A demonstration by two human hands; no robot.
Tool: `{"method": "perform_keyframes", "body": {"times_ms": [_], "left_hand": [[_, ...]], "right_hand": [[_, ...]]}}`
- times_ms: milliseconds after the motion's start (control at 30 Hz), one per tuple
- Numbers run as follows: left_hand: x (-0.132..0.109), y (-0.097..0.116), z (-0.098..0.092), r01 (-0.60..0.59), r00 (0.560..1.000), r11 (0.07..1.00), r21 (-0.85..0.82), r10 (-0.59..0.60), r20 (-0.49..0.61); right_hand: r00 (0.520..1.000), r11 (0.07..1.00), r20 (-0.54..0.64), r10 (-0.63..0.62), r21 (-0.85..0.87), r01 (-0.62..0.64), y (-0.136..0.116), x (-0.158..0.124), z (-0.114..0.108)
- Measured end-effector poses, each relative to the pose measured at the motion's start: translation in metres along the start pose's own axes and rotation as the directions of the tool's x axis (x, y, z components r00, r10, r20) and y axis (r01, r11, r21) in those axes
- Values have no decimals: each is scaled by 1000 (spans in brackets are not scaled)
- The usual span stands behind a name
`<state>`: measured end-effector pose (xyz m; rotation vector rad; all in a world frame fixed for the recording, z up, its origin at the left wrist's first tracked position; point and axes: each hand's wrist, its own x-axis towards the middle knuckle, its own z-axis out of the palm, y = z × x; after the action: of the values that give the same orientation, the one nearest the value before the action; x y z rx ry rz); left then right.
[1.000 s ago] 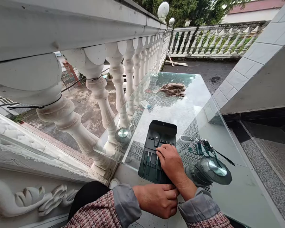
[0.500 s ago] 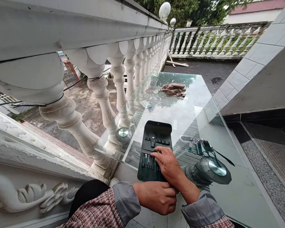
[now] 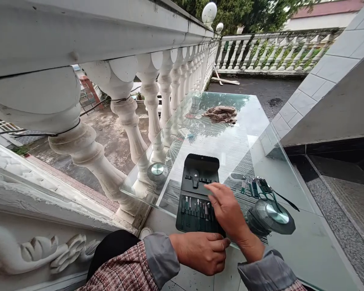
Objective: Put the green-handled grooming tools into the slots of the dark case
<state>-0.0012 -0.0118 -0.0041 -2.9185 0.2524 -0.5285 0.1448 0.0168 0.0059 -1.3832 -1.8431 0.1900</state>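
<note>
A black tool case [image 3: 198, 178] lies open on the glass table [image 3: 230, 141], with several small metal tools strapped in its lower half. My right hand [image 3: 227, 210] hovers over the case's right edge, fingers stretched out and apart, holding nothing. My left hand [image 3: 200, 252] rests below the near edge of the table, curled into a loose fist at the case's near end; nothing shows in it. To the right of the case lie several loose tools [image 3: 257, 188], among them scissors and clippers.
A white stone balustrade [image 3: 124, 109] runs along the table's left side. A brown rag [image 3: 221, 114] lies at the far end of the glass. Round metal table mounts [image 3: 157, 170] sit at the near corners. A tiled wall [image 3: 327, 81] rises on the right.
My right hand has slid off the case's lower half to its right edge, uncovering the row of tools. The case shifted slightly left earlier. My left hand stays put.
</note>
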Motion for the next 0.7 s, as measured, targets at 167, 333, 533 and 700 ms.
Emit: {"method": "perform_keyframes", "body": {"times_ms": [167,333,533,700], "left_hand": [[-1,1,-1,5,1000,1000,26,-6,21],[0,2,1,-3,1000,999,43,2,19],[3,2,1,-15,999,997,72,12,38],[3,1,1,-13,999,997,71,10,46]], "right_hand": [[940,944,-227,256,-149,-293,38,2,-60],[877,822,-240,417,-312,-477,68,-16,-100],[913,827,136,384,-491,-275,77,-37,-81],[932,799,210,296,-589,-121,65,-38,-63]]}}
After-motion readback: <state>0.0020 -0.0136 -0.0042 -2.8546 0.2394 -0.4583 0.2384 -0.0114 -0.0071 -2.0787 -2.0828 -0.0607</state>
